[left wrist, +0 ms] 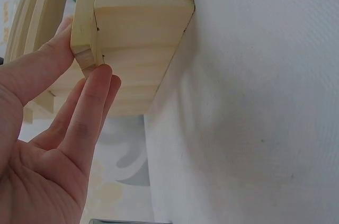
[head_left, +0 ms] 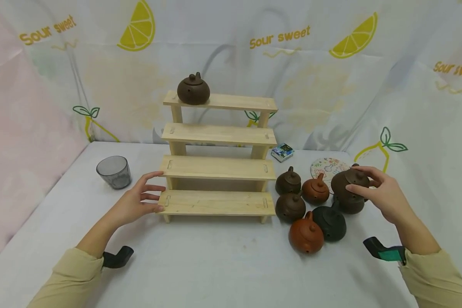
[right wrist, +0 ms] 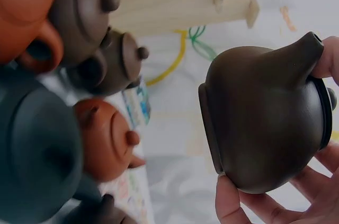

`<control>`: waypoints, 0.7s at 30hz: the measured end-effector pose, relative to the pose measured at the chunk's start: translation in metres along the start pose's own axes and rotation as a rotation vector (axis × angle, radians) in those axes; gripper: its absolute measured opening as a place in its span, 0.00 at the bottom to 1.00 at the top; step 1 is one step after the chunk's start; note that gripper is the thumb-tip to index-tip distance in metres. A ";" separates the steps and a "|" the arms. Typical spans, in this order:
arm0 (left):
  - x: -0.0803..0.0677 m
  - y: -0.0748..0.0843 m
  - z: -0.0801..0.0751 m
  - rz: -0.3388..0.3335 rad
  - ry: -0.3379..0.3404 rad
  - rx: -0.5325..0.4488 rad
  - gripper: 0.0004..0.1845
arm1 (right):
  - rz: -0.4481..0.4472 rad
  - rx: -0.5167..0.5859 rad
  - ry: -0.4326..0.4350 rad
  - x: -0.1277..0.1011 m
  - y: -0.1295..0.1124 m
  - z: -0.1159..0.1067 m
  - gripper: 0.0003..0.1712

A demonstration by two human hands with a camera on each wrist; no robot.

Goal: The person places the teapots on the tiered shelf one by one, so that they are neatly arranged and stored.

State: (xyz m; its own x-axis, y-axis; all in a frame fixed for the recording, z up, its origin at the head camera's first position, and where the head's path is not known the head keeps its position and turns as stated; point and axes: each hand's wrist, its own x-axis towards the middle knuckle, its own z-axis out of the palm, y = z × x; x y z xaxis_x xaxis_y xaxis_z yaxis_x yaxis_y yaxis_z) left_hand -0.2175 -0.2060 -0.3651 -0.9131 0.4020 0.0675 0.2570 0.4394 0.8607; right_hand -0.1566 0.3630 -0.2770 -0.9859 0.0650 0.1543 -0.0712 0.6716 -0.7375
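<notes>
Brown teapot point(head_left: 348, 186) at right is being gripped by the right hand point(head_left: 383, 194), while the left hand's point(head_left: 136, 203) straight fingers are touching the wooden rack point(head_left: 217, 169) at centre.

Both arms wear long sleeves of a pale tan, soft-looking cloth, the left sleeve point(head_left: 67, 278) and right sleeve point(head_left: 436, 276) ending at the wrist in a plain cuff. The left hand point(head_left: 136, 203) and right hand point(head_left: 383, 192) are bare, without rings or gloves. Under each wrist a black mount sticks out: the left mount point(head_left: 117, 257) is a curved black piece, and the right mount point(head_left: 383, 250) carries a teal patch, perhaps tape or a label.
</notes>
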 end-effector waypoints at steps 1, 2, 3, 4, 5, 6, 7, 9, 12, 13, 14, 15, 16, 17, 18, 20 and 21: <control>0.000 0.000 0.000 0.002 0.000 0.000 0.48 | -0.007 0.008 -0.004 0.003 -0.004 0.001 0.24; 0.000 -0.001 0.000 0.004 0.000 -0.001 0.48 | -0.011 0.020 -0.008 0.005 -0.008 0.002 0.23; 0.000 -0.001 0.000 0.006 0.000 -0.002 0.48 | -0.010 0.020 -0.016 0.008 -0.011 0.003 0.23; 0.000 -0.001 0.000 0.010 0.000 -0.002 0.48 | -0.009 0.016 -0.023 0.010 -0.015 0.004 0.24; 0.000 -0.001 0.000 0.012 0.000 -0.001 0.48 | -0.008 0.009 -0.029 0.012 -0.019 0.006 0.25; 0.000 -0.001 0.000 0.013 0.000 0.000 0.48 | -0.004 -0.006 -0.034 0.014 -0.022 0.007 0.25; 0.000 -0.001 0.000 0.014 -0.001 -0.001 0.48 | -0.007 -0.008 -0.041 0.017 -0.025 0.009 0.27; 0.000 -0.001 0.001 0.015 -0.001 -0.001 0.48 | -0.013 -0.018 -0.051 0.021 -0.032 0.012 0.29; 0.000 -0.001 0.001 0.015 0.001 0.003 0.48 | -0.034 -0.016 -0.063 0.028 -0.042 0.016 0.31; 0.000 -0.001 0.001 0.015 0.002 0.005 0.48 | -0.043 -0.019 -0.066 0.031 -0.045 0.018 0.32; 0.000 -0.001 0.001 0.015 0.003 0.007 0.48 | -0.048 -0.030 -0.068 0.034 -0.049 0.019 0.32; 0.000 0.000 0.001 0.016 0.004 0.010 0.48 | -0.047 -0.035 -0.070 0.036 -0.052 0.021 0.33; 0.000 0.000 0.001 0.015 0.004 0.009 0.48 | -0.052 -0.034 -0.072 0.039 -0.055 0.022 0.33; 0.000 0.000 0.001 0.015 0.005 0.008 0.48 | -0.057 -0.030 -0.075 0.042 -0.058 0.024 0.34; 0.000 0.000 0.001 0.015 0.005 0.007 0.48 | -0.059 -0.030 -0.076 0.044 -0.061 0.025 0.34; -0.001 0.000 0.001 0.014 0.005 0.005 0.48 | -0.062 0.007 -0.085 0.049 -0.065 0.028 0.34; -0.001 0.001 0.001 0.014 0.005 0.002 0.48 | -0.064 0.023 -0.090 0.051 -0.068 0.029 0.34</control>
State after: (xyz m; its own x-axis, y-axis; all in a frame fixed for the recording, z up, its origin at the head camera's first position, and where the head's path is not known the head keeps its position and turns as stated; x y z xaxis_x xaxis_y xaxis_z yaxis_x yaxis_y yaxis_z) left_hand -0.2163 -0.2053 -0.3652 -0.9111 0.4041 0.0816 0.2699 0.4352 0.8590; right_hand -0.2068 0.2995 -0.2384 -0.9887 -0.0448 0.1431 -0.1372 0.6550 -0.7431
